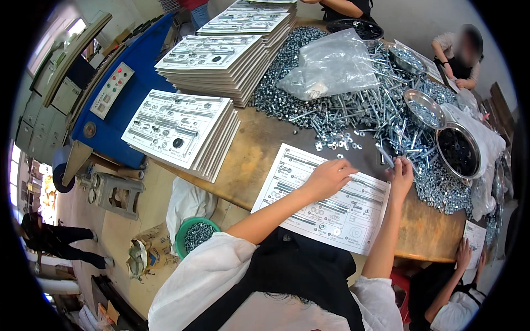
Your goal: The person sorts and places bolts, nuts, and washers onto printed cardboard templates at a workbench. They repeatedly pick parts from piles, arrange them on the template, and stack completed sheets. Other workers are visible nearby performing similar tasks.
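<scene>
A white printed card (331,218) with pictures of hardware lies before me at the table's edge. My left hand (330,179) is over its upper part, fingers curled and tips together; whatever they hold, if anything, is too small to make out. Beyond the card's upper right corner, my right hand (402,175) is at the near edge of the metal pile, its fingers drawn together. A pale grey rod-like piece (385,156) is beside its fingertips; I cannot tell whether they grip it. Loose nuts (340,142) lie just past the card, in front of heaped bolts (353,113).
Stacked printed cards (176,129) stand on the left. A clear plastic bag (334,63) lies on the pile. Metal bowls (424,109) and a bowl of black parts (458,150) are at right. A green basin (196,236) is below left. Other people work around the table.
</scene>
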Motion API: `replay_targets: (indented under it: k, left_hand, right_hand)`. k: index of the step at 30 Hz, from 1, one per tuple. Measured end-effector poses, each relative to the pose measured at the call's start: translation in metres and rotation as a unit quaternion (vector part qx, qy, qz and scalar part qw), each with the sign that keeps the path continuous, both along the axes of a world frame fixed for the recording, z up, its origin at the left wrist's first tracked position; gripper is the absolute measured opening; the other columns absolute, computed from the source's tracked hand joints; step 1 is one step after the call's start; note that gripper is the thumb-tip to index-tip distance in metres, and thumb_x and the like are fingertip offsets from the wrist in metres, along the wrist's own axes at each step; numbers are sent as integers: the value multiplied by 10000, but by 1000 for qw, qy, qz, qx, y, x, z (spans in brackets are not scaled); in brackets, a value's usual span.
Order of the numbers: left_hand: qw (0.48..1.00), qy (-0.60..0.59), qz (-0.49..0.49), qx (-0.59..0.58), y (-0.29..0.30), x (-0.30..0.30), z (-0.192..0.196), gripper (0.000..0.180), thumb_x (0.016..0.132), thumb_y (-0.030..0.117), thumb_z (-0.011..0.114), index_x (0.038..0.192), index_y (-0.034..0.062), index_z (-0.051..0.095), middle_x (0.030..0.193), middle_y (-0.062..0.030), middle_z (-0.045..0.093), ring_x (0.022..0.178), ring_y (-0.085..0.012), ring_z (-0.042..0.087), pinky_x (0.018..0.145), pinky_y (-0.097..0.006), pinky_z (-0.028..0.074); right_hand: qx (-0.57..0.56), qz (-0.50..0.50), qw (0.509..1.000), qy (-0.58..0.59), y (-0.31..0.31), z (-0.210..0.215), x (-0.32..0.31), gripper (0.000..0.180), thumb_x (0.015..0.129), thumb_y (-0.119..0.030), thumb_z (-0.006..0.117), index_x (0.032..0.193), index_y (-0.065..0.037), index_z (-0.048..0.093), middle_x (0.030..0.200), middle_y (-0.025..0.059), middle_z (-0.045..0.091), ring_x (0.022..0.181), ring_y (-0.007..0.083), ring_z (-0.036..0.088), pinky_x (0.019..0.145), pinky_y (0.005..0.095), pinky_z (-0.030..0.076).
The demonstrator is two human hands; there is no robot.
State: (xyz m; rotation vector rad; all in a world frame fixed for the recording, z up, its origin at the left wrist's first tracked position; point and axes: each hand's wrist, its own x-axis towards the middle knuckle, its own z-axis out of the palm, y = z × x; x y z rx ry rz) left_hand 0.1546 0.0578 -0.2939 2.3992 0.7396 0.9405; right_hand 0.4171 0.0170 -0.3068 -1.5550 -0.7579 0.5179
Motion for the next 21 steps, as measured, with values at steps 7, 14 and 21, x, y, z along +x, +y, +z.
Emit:
replay_targets:
  k: [7,14,21]
  left_hand:
    - [962,18,-25,271,-10,24,41,467,825,151,621,1283,237,639,1176,-22,613,1229,-223,546,1139,-506,318]
    - [989,19,-143,32,-44,16,60,304,855,129,671,1159,145,665,862,-42,588,803,-232,595,770,-363,477]
    - [971,62,-156,-168,-68,33,40,218,911,167,654,1123,119,638,889,-78,612,814,-297,616,709,-393,492]
  right_hand:
    - [68,145,869,469,-83,39,-74,230,1018,-182,553,1176,-18,584,1073,69,648,916,193,684,680,318,635]
    - [41,139,989,-40,-137,53,-75,475,906,-155,685,1341,-37,536,1366,150,541,1204,202,556,1026,329,442]
    - [-116,93,989,-4,-168,37,-68,195,862,-72,726,1044,-6,714,846,74,697,780,156,670,734,263,509]
